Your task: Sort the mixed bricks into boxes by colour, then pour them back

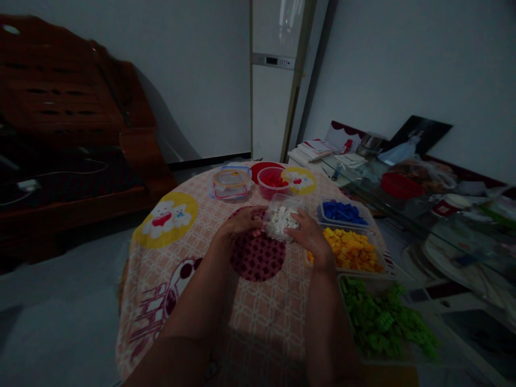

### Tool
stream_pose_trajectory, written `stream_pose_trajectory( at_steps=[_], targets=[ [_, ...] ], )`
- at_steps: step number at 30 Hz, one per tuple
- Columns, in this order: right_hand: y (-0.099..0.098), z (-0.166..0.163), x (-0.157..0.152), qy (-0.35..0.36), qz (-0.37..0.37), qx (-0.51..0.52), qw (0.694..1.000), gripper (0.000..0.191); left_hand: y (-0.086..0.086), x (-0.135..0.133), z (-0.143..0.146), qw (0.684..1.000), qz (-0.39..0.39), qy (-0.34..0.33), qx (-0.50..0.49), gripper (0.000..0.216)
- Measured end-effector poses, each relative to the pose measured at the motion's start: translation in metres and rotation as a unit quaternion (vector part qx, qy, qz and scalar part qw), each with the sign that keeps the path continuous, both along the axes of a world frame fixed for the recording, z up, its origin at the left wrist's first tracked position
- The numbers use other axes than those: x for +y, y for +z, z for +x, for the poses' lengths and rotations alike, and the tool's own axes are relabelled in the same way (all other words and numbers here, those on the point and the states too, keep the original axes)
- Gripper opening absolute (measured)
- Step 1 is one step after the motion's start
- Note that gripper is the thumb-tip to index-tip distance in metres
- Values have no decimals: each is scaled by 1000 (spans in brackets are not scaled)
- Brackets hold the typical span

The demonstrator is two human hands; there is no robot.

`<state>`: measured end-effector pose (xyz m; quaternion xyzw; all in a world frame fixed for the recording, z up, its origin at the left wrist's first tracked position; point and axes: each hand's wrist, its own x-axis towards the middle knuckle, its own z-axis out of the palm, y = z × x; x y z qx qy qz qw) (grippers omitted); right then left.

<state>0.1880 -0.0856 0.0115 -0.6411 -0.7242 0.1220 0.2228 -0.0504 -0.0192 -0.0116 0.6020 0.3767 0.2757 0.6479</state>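
Note:
Between my two hands is a clear plastic container [269, 231] holding white building blocks [283, 219]. My left hand [244, 221] grips its left side, fingers bent against the wall. On the opposite side my right hand [308, 232] has its fingers curled round the edge, thumb toward the near corner. The container is slightly tilted, over or on the patterned tablecloth [258, 306]; whether its base touches the cloth I cannot tell. Just beyond it stands a round tub [263, 188] with red blocks [276, 180].
Right of my hands are boxes of blue blocks [344, 212], yellow blocks [350, 250] and green blocks [382, 317]. Stacked clear lids [230, 183] lie at the back left. A cluttered glass-topped table [439, 228] adjoins on the right; a wooden bench [139, 156] stands left.

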Motion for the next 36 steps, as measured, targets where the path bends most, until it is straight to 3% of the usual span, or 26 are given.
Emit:
stream_pose_trajectory(
  at_steps=[5,8,13,16,20,24,27,31,36],
  targets=[
    [1,-10,-7,16,56,-23,998,46,-2,-2,2,997,3,50,-58,62],
    [4,-21,-13,14,98,-36,994,48,-5,-2,4,995,-18,84,-41,47],
    [8,-28,-19,36,88,-64,993,34,-8,-2,11,994,-87,65,-7,43],
    [5,-29,-12,9,72,-65,995,34,-7,-1,19,991,-104,68,-40,35],
    [-4,-30,1,-58,109,-36,992,33,-7,-2,32,984,-105,84,-117,26],
    [0,-29,5,-121,144,-16,982,28,-13,-4,44,982,-90,77,-151,30],
    [11,-29,2,-156,128,-6,979,18,-21,-2,48,984,-92,53,-144,38],
    [18,-31,-1,-142,78,-1,987,25,-32,2,54,985,-78,34,-153,43],
    [11,-32,1,-129,70,3,989,23,-38,7,78,986,-55,11,-157,41]
  ],
)
